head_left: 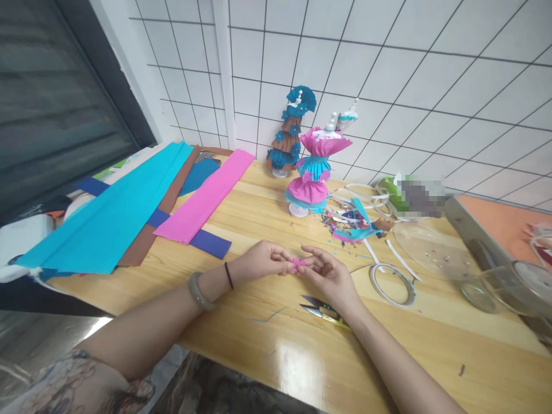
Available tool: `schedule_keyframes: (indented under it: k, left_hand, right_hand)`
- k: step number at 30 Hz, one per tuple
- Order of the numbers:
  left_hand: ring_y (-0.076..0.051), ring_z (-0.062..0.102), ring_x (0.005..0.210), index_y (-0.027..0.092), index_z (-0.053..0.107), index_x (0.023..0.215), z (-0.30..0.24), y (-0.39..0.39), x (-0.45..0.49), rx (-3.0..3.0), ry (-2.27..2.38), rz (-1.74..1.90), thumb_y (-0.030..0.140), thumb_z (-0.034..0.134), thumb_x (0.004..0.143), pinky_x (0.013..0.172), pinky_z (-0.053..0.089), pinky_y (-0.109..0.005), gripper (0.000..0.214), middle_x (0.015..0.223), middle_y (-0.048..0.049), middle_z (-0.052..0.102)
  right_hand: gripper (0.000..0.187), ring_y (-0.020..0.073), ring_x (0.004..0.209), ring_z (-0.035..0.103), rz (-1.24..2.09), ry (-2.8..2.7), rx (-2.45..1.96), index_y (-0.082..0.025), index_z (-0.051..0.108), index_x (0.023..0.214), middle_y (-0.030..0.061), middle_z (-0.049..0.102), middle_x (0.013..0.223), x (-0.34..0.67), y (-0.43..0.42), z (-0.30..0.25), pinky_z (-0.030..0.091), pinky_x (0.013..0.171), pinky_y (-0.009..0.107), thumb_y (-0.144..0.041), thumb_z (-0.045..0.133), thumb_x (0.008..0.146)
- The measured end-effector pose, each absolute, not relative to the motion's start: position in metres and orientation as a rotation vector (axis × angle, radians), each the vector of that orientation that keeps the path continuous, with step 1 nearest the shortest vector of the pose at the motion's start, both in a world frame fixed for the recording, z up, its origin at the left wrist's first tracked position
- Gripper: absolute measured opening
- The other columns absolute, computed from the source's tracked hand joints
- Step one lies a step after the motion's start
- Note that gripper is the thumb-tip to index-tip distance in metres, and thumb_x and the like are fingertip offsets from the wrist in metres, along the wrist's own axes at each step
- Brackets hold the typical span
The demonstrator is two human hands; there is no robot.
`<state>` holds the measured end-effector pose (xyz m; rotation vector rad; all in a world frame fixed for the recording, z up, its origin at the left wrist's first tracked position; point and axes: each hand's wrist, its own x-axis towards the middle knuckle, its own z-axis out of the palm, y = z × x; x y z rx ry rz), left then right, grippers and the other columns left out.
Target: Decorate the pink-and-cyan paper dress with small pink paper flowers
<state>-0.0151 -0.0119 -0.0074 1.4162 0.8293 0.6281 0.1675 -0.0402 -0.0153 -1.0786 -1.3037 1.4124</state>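
Observation:
Between my fingertips, above the middle of the wooden table (241,310), is a small pink paper flower (296,265). My left hand (267,260) pinches its left side, with a bangle and a black band on that wrist. From the right, my right hand (330,276) grips the flower between thumb and finger. Snips (321,310) with dark blades lie beside my right wrist, their handles partly hidden by it. Behind my hands stands a small dress form in a pink and blue crepe paper dress (308,190), with little pink flowers on it.
Pink crepe paper (207,198) and blue crepe paper (112,213) lie at the left. A second form in a teal and brown paper dress (287,138) stands near the tiled wall. Paper scraps (357,224), a tape roll (392,284) and a clear jar (517,284) are to the right.

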Motion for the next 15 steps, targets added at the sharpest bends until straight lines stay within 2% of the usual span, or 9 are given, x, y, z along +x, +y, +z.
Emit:
schedule_keyframes:
  k: [4, 11, 15]
  left_hand:
    - [-0.009, 0.054, 0.06, 0.009, 0.066, 0.085, -0.0105, -0.0107, -0.0157, 1.463, 0.852, 0.638, 0.031, 0.062, 0.072, 0.059, 0.042, -0.02, 0.026, 0.067, -0.005, 0.064]
    - [-0.008, 0.053, 0.06, 0.009, 0.065, 0.086, -0.0113, -0.0095, -0.0153, 1.465, 0.843, 0.655, 0.029, 0.059, 0.073, 0.06, 0.042, -0.021, 0.024, 0.068, -0.0041, 0.063]
    - [-0.008, 0.052, 0.06, 0.009, 0.065, 0.082, -0.0112, -0.0099, -0.015, 1.513, 0.832, 0.655, 0.028, 0.059, 0.074, 0.059, 0.041, -0.02, 0.022, 0.067, -0.003, 0.062]
  right_hand:
    - [0.042, 0.0141, 0.072, 0.065, 1.397, -1.312, -1.076, -0.019, 0.052, 0.104, 0.002, 0.067, 0.076, 0.169, -0.0399, -0.0185, 0.05, 0.073, 0.029, -0.03, 0.07, 0.068]
    - [0.041, 0.0149, 0.072, 0.064, 1.345, -1.38, -1.098, -0.018, 0.054, 0.104, 0.0037, 0.068, 0.076, 0.1704, -0.0394, -0.0201, 0.05, 0.072, 0.029, -0.031, 0.07, 0.069]
    - [0.028, 0.0162, 0.073, 0.065, 1.312, -1.499, -1.141, -0.017, 0.062, 0.095, 0.007, 0.07, 0.082, 0.1706, -0.0414, -0.0162, 0.05, 0.072, 0.03, -0.035, 0.065, 0.073]
